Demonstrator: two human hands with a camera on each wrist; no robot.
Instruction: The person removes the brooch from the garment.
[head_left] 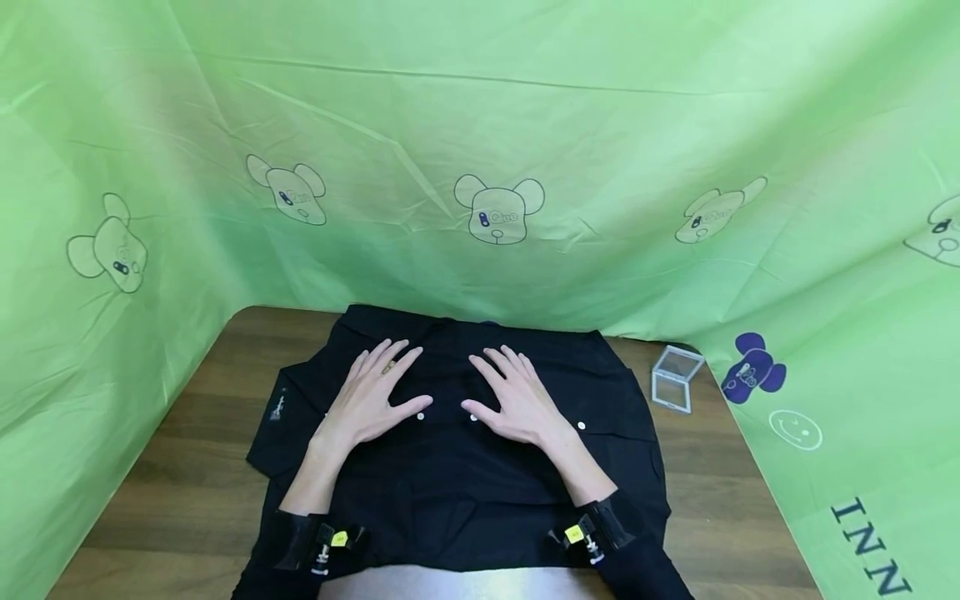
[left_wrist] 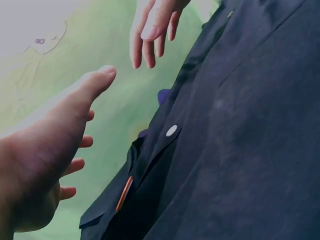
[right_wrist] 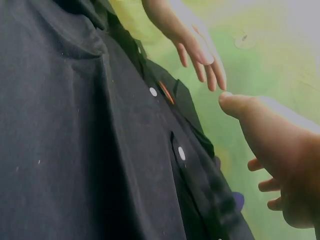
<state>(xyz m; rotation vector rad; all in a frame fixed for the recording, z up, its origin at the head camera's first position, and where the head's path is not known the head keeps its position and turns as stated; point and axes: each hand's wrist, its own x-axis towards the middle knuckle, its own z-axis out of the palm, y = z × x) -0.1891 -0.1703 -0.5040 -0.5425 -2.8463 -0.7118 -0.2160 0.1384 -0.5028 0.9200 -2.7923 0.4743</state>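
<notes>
Green printed sheeting backs a wood-grain worktop. Head view: black garment lies spread on the worktop, long axis from nine to three o'clock, beneath left hand and right hand; neither is clearly nearer. Left sits at ten o'clock of its centre, right at two. Each grip is wide and empty. Left wrist view: garment at three o'clock from the hand, a gap between. Right wrist view: garment at nine o'clock, likewise apart.

The wood-grained table carries a garment (and a case).
</notes>
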